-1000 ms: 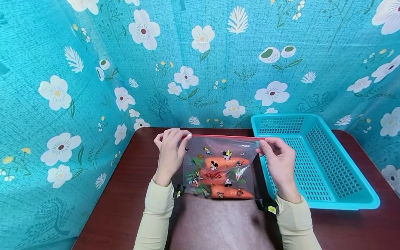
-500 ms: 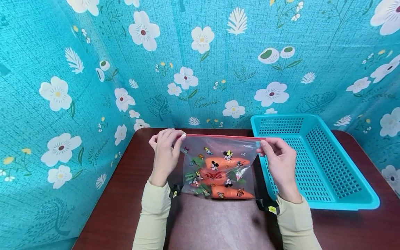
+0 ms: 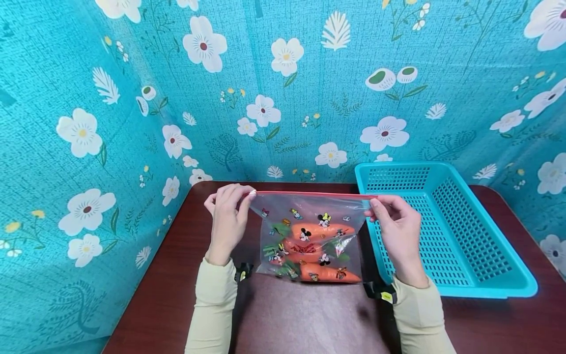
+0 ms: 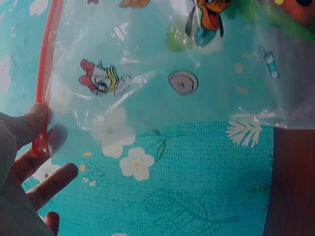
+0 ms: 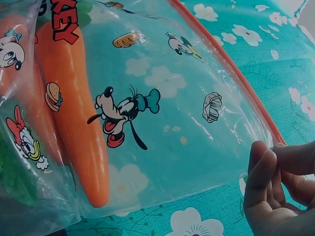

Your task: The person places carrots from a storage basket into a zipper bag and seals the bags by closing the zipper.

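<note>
A clear zip bag [image 3: 309,209] printed with cartoon figures stands upright between the hands, its red zip strip [image 3: 309,192] stretched along the top. Inside lie several orange carrots [image 3: 329,273] with green leaves [image 3: 287,269]. My left hand [image 3: 227,216] pinches the left end of the strip between thumb and index finger; in the left wrist view its other fingers [image 4: 56,184] are spread away from the bag. At the opposite end, my right hand [image 3: 398,231] pinches the top corner, and the right wrist view shows its fingertips [image 5: 263,160] meeting on the bag's edge.
A turquoise plastic basket [image 3: 499,236] with perforated walls stands right of the bag, close to my right hand. Dark reddish-brown table [image 3: 168,275] lies beneath. Behind and to the left hangs a turquoise floral cloth [image 3: 283,128].
My left hand has slid to the left along the red strip to its end, drawing the top edge out. The right hand has barely moved and keeps its pinch on the corner.
</note>
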### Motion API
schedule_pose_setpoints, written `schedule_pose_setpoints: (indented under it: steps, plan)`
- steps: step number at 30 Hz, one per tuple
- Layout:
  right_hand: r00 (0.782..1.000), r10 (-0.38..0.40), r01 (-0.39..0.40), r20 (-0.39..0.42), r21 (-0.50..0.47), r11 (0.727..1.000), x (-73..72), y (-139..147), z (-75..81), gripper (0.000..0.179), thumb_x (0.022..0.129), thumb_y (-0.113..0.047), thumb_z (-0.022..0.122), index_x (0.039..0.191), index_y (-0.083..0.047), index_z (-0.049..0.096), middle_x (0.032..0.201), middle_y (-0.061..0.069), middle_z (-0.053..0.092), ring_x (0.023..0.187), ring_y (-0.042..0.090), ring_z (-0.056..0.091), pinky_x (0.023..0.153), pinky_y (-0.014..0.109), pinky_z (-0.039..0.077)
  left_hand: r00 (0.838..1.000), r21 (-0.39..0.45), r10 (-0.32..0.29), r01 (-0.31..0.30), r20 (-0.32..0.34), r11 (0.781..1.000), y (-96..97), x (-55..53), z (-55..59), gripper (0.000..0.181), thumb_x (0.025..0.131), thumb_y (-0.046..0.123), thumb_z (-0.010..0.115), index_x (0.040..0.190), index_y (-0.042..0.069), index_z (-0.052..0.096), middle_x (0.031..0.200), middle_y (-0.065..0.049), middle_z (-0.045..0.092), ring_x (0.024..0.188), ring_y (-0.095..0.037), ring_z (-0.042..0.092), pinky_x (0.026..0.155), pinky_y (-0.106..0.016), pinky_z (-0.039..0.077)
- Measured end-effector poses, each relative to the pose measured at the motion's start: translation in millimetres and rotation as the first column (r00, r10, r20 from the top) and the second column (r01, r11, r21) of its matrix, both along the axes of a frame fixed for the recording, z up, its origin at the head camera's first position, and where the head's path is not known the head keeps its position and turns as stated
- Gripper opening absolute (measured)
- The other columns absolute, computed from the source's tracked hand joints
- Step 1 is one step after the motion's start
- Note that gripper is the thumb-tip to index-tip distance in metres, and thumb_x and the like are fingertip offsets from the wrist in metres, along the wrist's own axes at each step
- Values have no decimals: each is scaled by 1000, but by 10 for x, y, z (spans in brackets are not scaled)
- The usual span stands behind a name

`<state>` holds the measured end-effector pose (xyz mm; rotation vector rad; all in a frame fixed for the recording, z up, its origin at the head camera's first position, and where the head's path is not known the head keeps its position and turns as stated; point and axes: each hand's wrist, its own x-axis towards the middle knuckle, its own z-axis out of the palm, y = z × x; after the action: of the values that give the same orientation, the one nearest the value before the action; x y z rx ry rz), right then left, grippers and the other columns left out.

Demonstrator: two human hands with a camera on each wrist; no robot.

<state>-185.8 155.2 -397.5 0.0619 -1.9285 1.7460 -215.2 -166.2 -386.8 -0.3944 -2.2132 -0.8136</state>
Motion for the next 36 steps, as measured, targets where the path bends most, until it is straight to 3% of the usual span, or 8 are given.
schedule_pose_setpoints:
  steps: [15, 22, 25, 27, 29, 31, 33, 36]
  plan:
    - [999, 9, -9, -33, 14, 1000, -10, 35, -21, 20, 91, -7, 64, 101, 10, 65, 78, -6, 68, 62, 5, 63, 59, 18, 51, 1000, 31, 15, -15, 12, 999, -71, 21, -12, 14, 93, 23, 64, 100, 13, 70, 101, -7, 68, 107, -25, 51, 95, -54, 21]
    - [999, 30, -31, -29, -40, 999, -1, 37, 9, 17, 92, -4, 63, 100, 11, 63, 78, -4, 69, 64, 8, 65, 61, 17, 52, 988, 287, -109, 74, 108, 955, -29, 7, -117, 26, 93, 20, 65, 116, 8, 62, 102, -10, 68, 97, -21, 60, 90, -33, 40]
    - [998, 48, -51, -40, -73, 996, -6, 60, 13, 15, 92, -4, 62, 99, 10, 63, 77, -3, 69, 65, 8, 65, 63, 17, 53, 938, 499, -258, 114, 230, 859, 5, -35, -199, 40, 92, 16, 65, 129, 5, 53, 110, -15, 67, 96, -13, 62, 84, -23, 48]
    - [997, 65, -69, -47, -89, 994, -10, 77, 8, 14, 92, -3, 61, 98, 10, 62, 76, -2, 68, 65, 8, 65, 63, 17, 54, 871, 629, -384, 117, 306, 768, 35, -108, -327, 43, 93, 13, 64, 132, 5, 48, 118, -18, 64, 99, -10, 62, 91, -26, 48]
    - [996, 80, -84, -51, -91, 992, -12, 90, -2, 13, 92, -4, 62, 98, 8, 62, 77, -2, 68, 66, 9, 65, 64, 17, 54, 783, 687, -484, 102, 391, 720, 65, -191, -499, 43, 94, 13, 62, 134, 6, 49, 123, -17, 63, 101, -8, 61, 94, -33, 49]
    - [995, 94, -98, -43, -102, 990, -7, 90, -5, 12, 92, -4, 62, 98, 7, 62, 77, -1, 68, 66, 10, 65, 64, 17, 54, 690, 699, -555, 100, 464, 708, 92, -261, -684, 38, 95, 17, 61, 131, 8, 53, 123, -12, 63, 102, -11, 61, 97, -41, 49]
    - [994, 106, -110, -36, -116, 987, 0, 87, -8, 12, 92, -4, 62, 98, 7, 62, 77, 0, 68, 65, 11, 65, 62, 17, 54, 636, 681, -581, 117, 508, 723, 111, -276, -792, 29, 96, 20, 60, 122, 5, 59, 115, -7, 66, 100, -17, 60, 93, -46, 49]
    - [994, 111, -112, -14, -120, 986, 18, 73, 1, 13, 93, -6, 61, 99, 6, 61, 78, 1, 65, 60, 10, 62, 56, 18, 51, 643, 646, -565, 141, 516, 750, 99, -277, -864, 22, 97, 22, 59, 108, 4, 64, 98, 0, 64, 92, -21, 58, 84, -36, 50]
